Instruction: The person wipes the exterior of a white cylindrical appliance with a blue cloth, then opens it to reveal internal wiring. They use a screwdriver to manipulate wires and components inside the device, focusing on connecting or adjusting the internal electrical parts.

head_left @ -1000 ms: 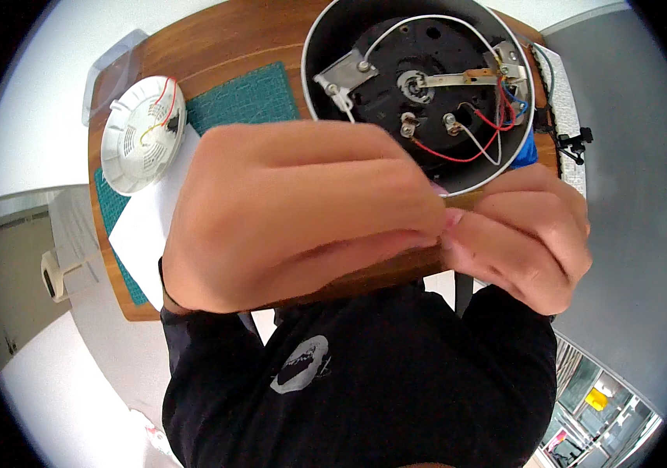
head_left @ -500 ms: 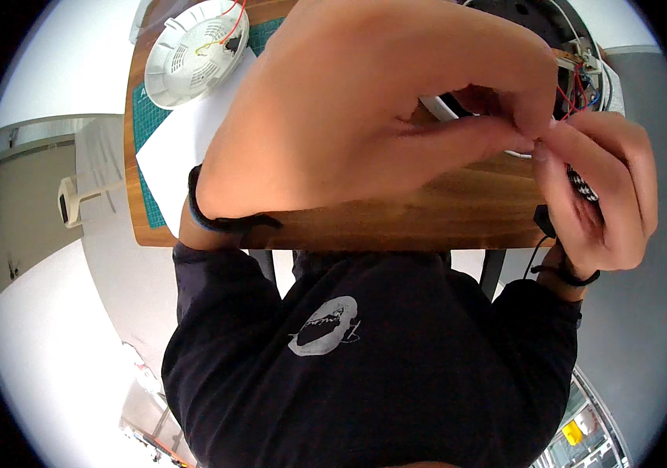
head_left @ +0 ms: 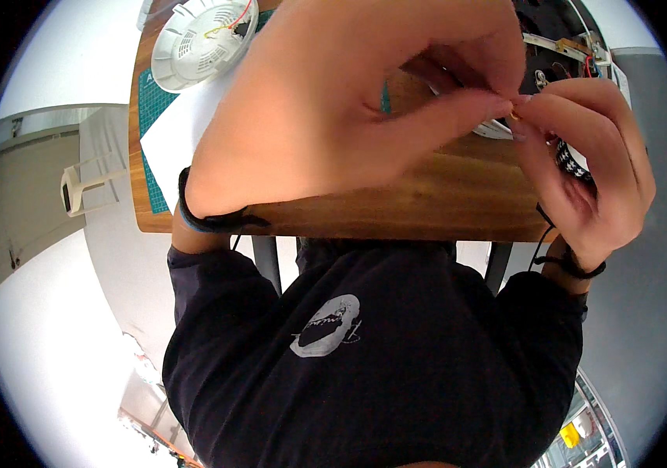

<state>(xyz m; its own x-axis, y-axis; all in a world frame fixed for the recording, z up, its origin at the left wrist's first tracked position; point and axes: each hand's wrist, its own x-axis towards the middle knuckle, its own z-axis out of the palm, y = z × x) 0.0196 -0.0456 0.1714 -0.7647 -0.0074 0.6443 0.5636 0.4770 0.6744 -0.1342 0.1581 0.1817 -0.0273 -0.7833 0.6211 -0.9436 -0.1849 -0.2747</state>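
My left hand (head_left: 349, 101) fills the upper middle, thumb and forefinger closed in a pinch. Its fingertips meet those of my right hand (head_left: 603, 160), which is also pinched shut. A tiny copper-coloured piece (head_left: 514, 115) shows between the right fingertips; it is too small to name. What the left fingertips grip is hidden. Behind the curled right fingers appears a black-and-white patterned cord (head_left: 572, 161), and I cannot tell if that hand holds it. Both hands are raised above the wooden table (head_left: 427, 207).
At the far left stands a white vented plastic housing (head_left: 185, 51) with red and yellow wires inside. Under it lie a green cutting mat (head_left: 154, 97) and white paper (head_left: 166, 148). A black open housing (head_left: 544, 23) with wires sits at the far right, partly hidden. A white chair (head_left: 74, 187) is off left.
Both hands, still pinched together, have shifted slightly left and toward the far side. The copper-coloured piece now shows between the fingertips. The view has tilted a little.
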